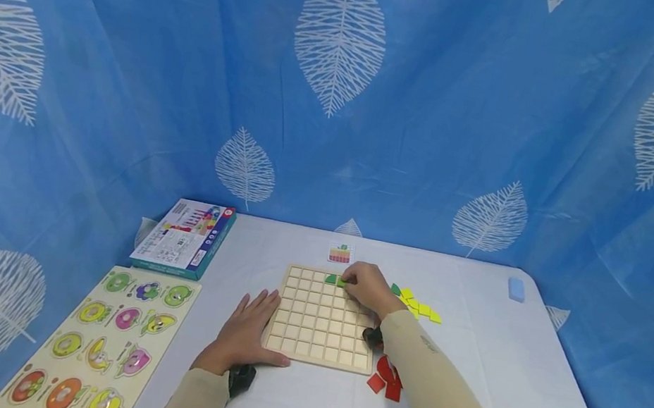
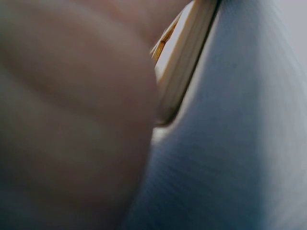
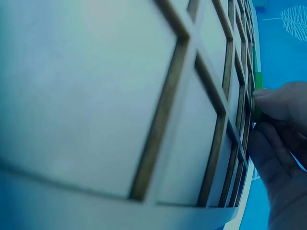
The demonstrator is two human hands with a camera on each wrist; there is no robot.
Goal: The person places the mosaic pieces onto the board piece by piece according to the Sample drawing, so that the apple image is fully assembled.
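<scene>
A wooden grid board [image 1: 312,321] lies on the white table. My left hand [image 1: 245,335] rests spread at its left side, with the thumb stretched along the near left corner. In the left wrist view, blurred skin hides most of the board's edge [image 2: 184,62]. My right hand [image 1: 370,288] reaches over the board and pinches a small green piece [image 1: 341,283] at the far row. A green rounded piece [image 1: 331,279] sits in the cell just left of it. From the right wrist, thumb and fingers show around the green piece [image 3: 258,113] beyond the grid's raised dividers.
Yellow pieces [image 1: 424,310] and another green piece [image 1: 395,289] lie right of the board, red pieces [image 1: 393,390] at its near right. A picture card [image 1: 341,253] is behind. A box [image 1: 183,238] and fruit puzzle [image 1: 107,333] stand left; a blue block [image 1: 516,289] lies far right.
</scene>
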